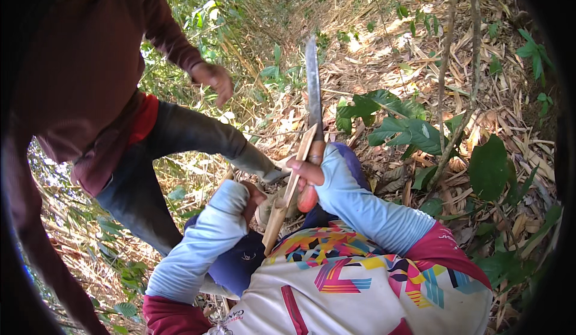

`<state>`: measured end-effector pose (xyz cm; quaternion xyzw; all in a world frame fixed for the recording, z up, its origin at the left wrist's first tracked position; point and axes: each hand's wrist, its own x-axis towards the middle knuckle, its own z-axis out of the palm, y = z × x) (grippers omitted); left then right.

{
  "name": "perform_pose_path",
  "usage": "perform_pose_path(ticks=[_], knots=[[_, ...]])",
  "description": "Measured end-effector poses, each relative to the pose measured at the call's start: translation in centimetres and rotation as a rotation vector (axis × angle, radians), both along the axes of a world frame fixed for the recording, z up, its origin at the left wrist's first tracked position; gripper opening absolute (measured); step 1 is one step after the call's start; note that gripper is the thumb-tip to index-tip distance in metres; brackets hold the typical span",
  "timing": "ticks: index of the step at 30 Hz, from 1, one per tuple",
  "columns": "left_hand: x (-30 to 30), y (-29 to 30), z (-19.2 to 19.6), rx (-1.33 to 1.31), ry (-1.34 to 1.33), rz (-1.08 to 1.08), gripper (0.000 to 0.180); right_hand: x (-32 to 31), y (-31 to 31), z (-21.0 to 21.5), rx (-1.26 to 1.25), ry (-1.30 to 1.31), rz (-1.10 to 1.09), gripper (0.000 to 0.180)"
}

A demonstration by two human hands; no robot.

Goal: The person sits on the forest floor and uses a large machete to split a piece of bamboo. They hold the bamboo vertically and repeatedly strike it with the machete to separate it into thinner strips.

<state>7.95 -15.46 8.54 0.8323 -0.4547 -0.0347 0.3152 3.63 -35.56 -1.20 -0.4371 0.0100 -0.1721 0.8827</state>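
Observation:
My right hand [311,172] is wrapped round the wooden handle of a machete [313,83], whose long grey blade points away from me. A rounded reddish handle end sticks out below the fingers. A split strip of pale wood or bamboo [278,218] slants from my lap up past this hand, and the fingers touch its upper part. My left hand [254,200] is closed just left of the strip, its fingers partly hidden by the light blue sleeve. What it holds, if anything, I cannot make out.
Another person in a maroon top [78,89] and dark trousers stands close at the left, one bare hand [214,81] hanging loose, one boot [258,162] near my knees. Dry leaves [384,53] cover the ground. Thin stems [474,65] and broad green leaves [414,134] stand to the right.

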Motion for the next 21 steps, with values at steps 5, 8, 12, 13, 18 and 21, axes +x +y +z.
perform_pose_path(ticks=[5,8,12,13,18,21], knots=[[2.6,2.0,0.0,0.136,-0.025,0.061,0.025,-0.8,-0.2,0.2,0.143,0.046,0.03,0.025],[2.1,1.5,-2.4,-0.022,0.275,-0.013,0.038,-1.0,-0.5,-0.5,0.152,0.019,0.055,0.026],[1.3,0.1,-4.3,0.029,0.538,-0.28,0.065,-1.4,1.3,-1.0,0.204,0.004,-0.037,0.026],[1.0,-0.3,-4.5,0.092,0.644,-0.225,0.065,-1.1,1.5,-2.1,0.197,0.002,-0.045,0.027],[1.4,0.7,-6.4,0.179,0.535,-0.041,0.065,-2.3,0.6,-3.5,0.197,0.06,-0.115,0.029],[1.8,0.9,-5.2,0.235,0.616,0.034,0.071,-2.6,0.2,-4.8,0.342,0.24,-0.168,0.028]])
